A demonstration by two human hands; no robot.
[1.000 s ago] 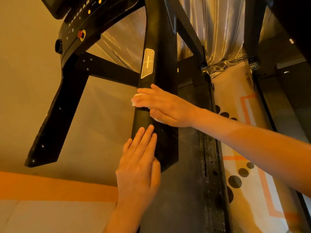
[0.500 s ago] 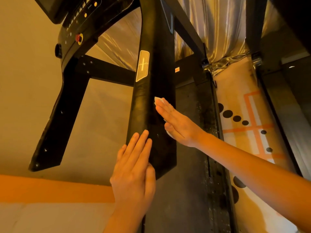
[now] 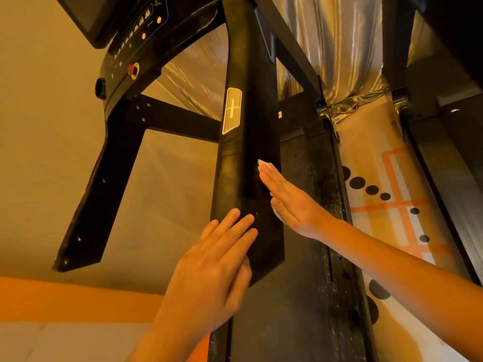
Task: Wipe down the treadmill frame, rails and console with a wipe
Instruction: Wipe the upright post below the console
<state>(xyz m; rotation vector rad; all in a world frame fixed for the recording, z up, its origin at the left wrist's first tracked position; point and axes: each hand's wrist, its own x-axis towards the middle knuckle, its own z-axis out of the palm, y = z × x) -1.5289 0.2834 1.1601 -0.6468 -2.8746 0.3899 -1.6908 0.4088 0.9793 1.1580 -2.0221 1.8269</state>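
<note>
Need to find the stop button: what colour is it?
Red button with a yellow ring; head view.

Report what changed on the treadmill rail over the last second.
The right hand slid the wipe from across the top of the rail round to its right side, and now lies flat along it. The left hand stayed flat on the rail's lower end.

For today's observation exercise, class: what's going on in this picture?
A person is wiping a treadmill. The right hand presses a white wipe flat against the side of the black rail, below its plus-minus pad. The left hand lies flat on the rail's lower end, fingers straight. The console sits up at the left, with neither hand on it.
</note>
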